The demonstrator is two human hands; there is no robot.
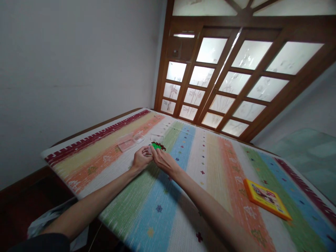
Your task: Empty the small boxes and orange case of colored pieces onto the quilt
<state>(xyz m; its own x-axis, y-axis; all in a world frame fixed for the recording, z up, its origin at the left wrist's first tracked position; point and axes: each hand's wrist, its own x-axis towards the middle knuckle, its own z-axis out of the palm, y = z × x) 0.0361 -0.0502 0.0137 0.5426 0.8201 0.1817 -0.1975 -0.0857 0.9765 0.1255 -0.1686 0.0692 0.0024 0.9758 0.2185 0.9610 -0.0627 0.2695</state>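
Note:
My left hand (141, 158) and my right hand (163, 161) meet above the striped tablecloth, fingertips touching. Both have their fingers curled into a pinch. Something small and pale seems to be between the fingertips, too small to name. Just beyond the fingers lies a cluster of small bright green pieces (156, 145), with dark brown pieces (162, 147) along its far and right sides. My fingers partly cover this cluster.
Transparent plastic boxes or trays (127, 145) lie beyond my left hand, and another transparent piece (156, 137) sits farther back. A flat yellow-orange box (267, 199) rests at the right. The table (216, 175) has a striped cloth; white bags (49, 218) are below its left edge.

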